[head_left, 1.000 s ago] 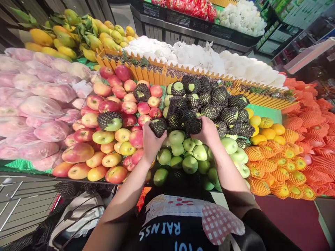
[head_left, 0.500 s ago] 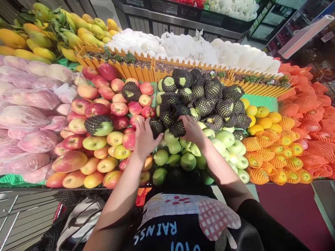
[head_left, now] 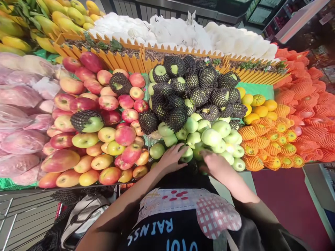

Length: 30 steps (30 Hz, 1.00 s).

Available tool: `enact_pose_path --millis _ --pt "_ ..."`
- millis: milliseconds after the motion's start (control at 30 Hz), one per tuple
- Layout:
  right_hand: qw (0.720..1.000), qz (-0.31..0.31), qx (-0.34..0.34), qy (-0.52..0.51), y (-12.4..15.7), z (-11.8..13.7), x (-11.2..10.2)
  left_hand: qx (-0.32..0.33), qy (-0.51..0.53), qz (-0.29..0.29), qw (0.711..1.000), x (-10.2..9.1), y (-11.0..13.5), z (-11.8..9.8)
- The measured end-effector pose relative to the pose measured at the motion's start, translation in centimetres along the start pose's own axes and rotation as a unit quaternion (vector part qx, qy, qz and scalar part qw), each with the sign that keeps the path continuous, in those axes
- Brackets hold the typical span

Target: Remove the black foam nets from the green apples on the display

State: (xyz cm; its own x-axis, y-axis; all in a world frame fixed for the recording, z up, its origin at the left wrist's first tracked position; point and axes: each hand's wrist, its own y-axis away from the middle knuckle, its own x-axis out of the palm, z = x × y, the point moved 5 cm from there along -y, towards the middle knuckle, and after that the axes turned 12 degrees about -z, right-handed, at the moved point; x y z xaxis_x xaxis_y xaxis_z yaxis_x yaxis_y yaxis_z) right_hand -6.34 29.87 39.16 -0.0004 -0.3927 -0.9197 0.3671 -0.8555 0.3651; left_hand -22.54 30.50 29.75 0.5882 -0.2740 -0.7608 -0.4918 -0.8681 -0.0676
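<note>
My left hand (head_left: 171,159) is at the front edge of the green apple pile, thumb and fingers curved round a green apple (head_left: 187,154). To its right my right hand (head_left: 216,163) reaches down among the front apples, its fingers blurred and partly hidden. Whether it grips anything cannot be made out. Behind both hands lie loose pale green apples (head_left: 211,137). Farther back is a heap of green apples in black foam nets (head_left: 200,96). Two netted ones, a dark one (head_left: 148,122) and another (head_left: 177,118), sit at the near left of that heap.
Red and yellow apples (head_left: 125,135) fill the left section, with netted fruit (head_left: 87,121) among them. Oranges in orange nets (head_left: 261,139) lie right. A low wooden picket fence (head_left: 183,62) runs behind. A wire cart (head_left: 15,216) stands at lower left.
Both hands have left the black-netted apples and come down toward me to the front green apples. Two netted apples now rest uncovered where the hands were. The view has shifted slightly.
</note>
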Motion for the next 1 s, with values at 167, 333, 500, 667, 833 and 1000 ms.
enact_pose_path --millis 167,333,500,667,833,1000 --pt "0.992 0.007 -0.125 -0.013 0.9 1.2 6.4 -0.008 -0.069 -0.02 0.997 -0.6 -1.0 -0.3" --pt "0.969 -0.088 -0.228 0.024 0.0 1.4 9.2 -0.126 -0.155 -0.125 0.972 -6.6 1.7 1.2" --pt "0.946 -0.084 -0.305 0.071 -1.7 1.5 11.0 -0.268 -0.201 -0.191 0.923 -9.0 4.2 5.0" --pt "0.929 -0.063 -0.354 0.086 -2.6 1.7 10.7 -0.231 -0.226 -0.259 0.91 -9.1 3.4 5.5" --pt "0.933 -0.07 -0.338 0.105 -2.2 1.9 10.9 -0.08 -0.172 -0.231 0.954 -8.2 3.7 1.6" --pt "0.925 -0.045 -0.361 0.106 -2.7 2.7 11.2 0.077 -0.117 0.109 0.984 -1.0 6.4 -0.2"
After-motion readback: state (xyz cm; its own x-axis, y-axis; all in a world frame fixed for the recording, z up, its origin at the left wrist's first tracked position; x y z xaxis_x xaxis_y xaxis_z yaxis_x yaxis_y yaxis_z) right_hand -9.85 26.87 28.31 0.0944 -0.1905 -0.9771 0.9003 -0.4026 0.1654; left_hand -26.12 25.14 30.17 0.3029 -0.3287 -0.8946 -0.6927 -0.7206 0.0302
